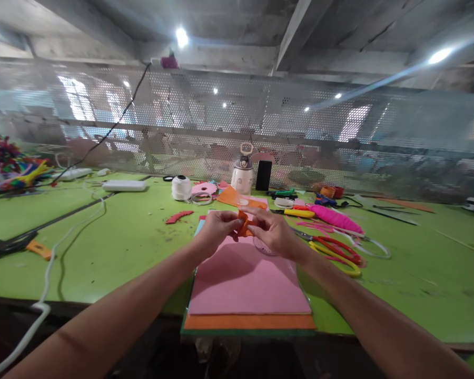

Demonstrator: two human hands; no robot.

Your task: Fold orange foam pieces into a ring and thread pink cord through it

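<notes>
Both my hands meet above a stack of foam sheets, pink sheet [245, 281] on top, orange and green edges below. My left hand [217, 227] and my right hand [272, 231] each pinch a small orange foam piece [244, 225] between fingertips, holding it just over the far end of the pink sheet. The piece is folded or curled; its exact shape is unclear. A small round clear item [262, 246] lies on the sheet under my right hand.
On the green table [114, 247]: red and yellow scissors [335, 251] to the right, a pink yarn bundle [335, 217], a white bottle [242, 176], a black box [263, 175], a white thread spool [181, 188], a red foam scrap [179, 216], cables at left.
</notes>
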